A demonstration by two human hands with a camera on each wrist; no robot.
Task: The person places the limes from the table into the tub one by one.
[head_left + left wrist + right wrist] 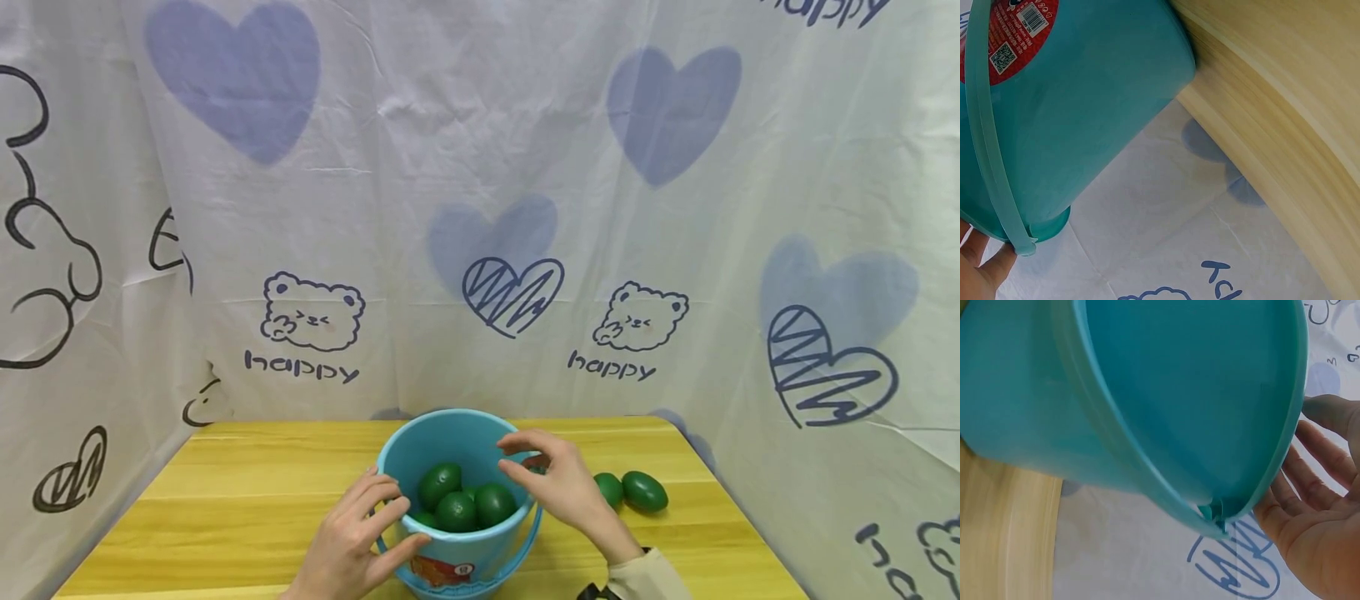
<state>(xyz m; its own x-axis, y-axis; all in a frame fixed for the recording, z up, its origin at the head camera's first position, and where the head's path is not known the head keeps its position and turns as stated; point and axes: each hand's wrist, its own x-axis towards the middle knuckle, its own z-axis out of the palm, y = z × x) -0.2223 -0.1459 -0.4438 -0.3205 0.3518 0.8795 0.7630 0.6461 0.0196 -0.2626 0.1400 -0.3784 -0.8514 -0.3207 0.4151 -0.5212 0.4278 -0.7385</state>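
A light blue bucket [457, 547] stands upright on the wooden table, its handle [988, 131] hanging down at the front. Several glossy, dark green avocado-like fruits [456, 511] lie inside. My left hand [351, 533] touches the rim on the left, fingers spread and lightly bent. On the opposite side, my right hand [558, 479] is at the rim with its thumb and fingers apart; in the right wrist view its fingertips meet the rim's outer edge. Neither hand holds a fruit. The bucket's wall hides part of the fruits.
Two more green fruits [645, 492] lie on the table to the right of the bucket, beyond my right wrist. A white cloth [480, 167] printed with hearts and bears hangs behind and beside the wooden table [247, 500].
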